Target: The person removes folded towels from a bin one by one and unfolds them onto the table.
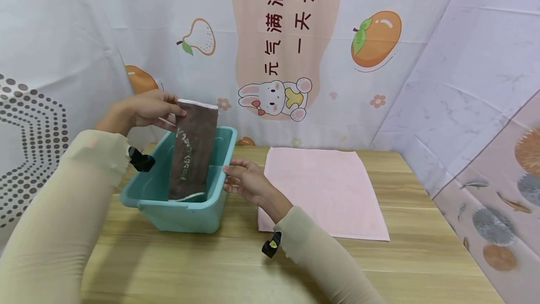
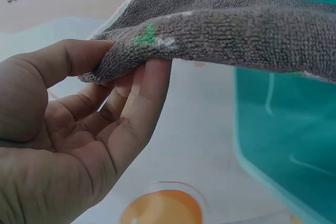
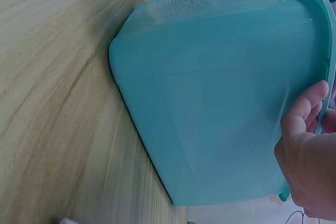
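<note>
A brown towel (image 1: 194, 149) with white edging and printed lettering hangs down into a teal plastic bin (image 1: 181, 217). My left hand (image 1: 152, 107) pinches its top corner above the bin's far left rim. In the left wrist view, the thumb lies over the terry towel (image 2: 236, 38) and the fingers are beneath it. On the bin's right side, my right hand (image 1: 249, 183) grips the rim. The right wrist view shows fingers of the right hand (image 3: 310, 156) curled at the edge of the teal bin (image 3: 210, 98).
A pink towel (image 1: 316, 191) lies spread flat on the wooden table (image 1: 202, 266), to the right of the bin. Behind the table hangs a white printed cloth (image 1: 329, 83) with fruit and a rabbit. Another patterned cloth (image 1: 451, 121) runs along the right side.
</note>
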{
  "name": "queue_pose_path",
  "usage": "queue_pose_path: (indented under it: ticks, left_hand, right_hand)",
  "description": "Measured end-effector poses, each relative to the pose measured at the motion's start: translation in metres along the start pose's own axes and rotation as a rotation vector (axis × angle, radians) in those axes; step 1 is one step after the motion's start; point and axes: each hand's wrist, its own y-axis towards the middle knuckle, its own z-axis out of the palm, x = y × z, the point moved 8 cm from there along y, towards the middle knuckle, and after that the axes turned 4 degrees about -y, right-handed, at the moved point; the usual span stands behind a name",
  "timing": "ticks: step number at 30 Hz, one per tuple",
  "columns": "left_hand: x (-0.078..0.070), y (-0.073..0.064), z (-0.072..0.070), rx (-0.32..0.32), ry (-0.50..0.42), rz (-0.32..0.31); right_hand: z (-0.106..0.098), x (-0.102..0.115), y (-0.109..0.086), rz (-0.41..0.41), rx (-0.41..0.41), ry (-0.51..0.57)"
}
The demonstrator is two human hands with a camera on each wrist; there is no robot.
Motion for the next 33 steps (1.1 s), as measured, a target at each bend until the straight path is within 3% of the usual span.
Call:
queue_pose_path:
  ticks: [13, 19, 26, 33]
  left_hand:
    - [-0.058, -0.016, -0.015, -0.025, 0.015, 0.005]
    - [-0.086, -0.023, -0.018, -0.043, 0.088, 0.013]
    - [-0.121, -0.028, -0.017, -0.068, 0.209, 0.048]
    - [-0.149, -0.027, -0.008, -0.078, 0.229, 0.097]
  right_hand:
    - [0.000, 0.002, -0.001, 0.020, 0.017, 0.032]
    - [0.000, 0.000, -0.002, 0.023, 0.002, 0.038]
    - [-0.006, -0.001, 0.000, 0.020, -0.027, 0.000]
    - [-0.010, 0.001, 0.000, -0.001, -0.031, -0.024]
